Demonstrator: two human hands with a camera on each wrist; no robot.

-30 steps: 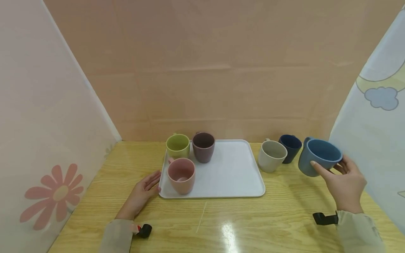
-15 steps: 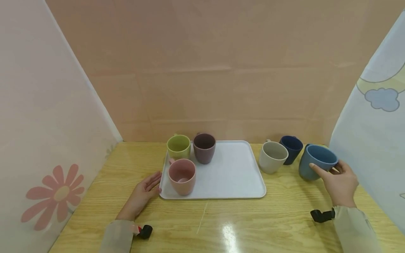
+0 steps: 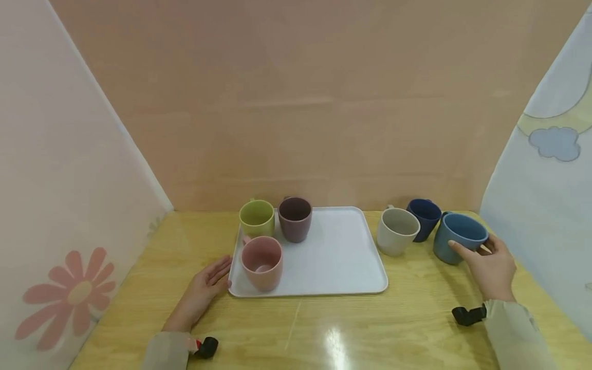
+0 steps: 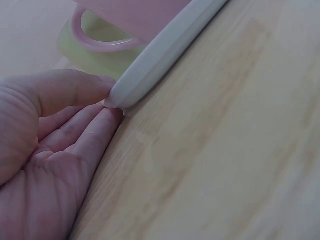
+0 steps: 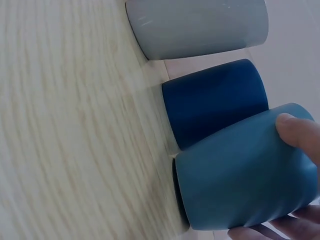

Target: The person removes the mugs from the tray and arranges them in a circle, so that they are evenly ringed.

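My right hand [image 3: 492, 267] holds a blue mug [image 3: 446, 246] by its near right side, thumb on the front and fingers behind. The mug stands about upright at the right of the table, its handle towards the back; in the right wrist view, a dark line runs along its base. Close beside it is a navy mug [image 5: 215, 102], and left of that a light grey mug [image 3: 393, 241]. At the left, my left hand [image 3: 205, 288] pinches the rim of a white tray [image 4: 155, 60] near its front left corner, thumb above and fingers below.
On the tray's left part stand a pink mug [image 3: 263, 275], a green mug [image 3: 257, 231] and a plum-brown mug [image 3: 296, 228]. A tan backdrop [image 3: 296, 113] rises behind the wooden table [image 3: 245, 334], with printed white side panels [image 3: 555, 205] left and right.
My right hand has brought the blue mug down and slightly left, beside the navy mug. My left hand stays at the tray's edge. The head view has shifted a little.
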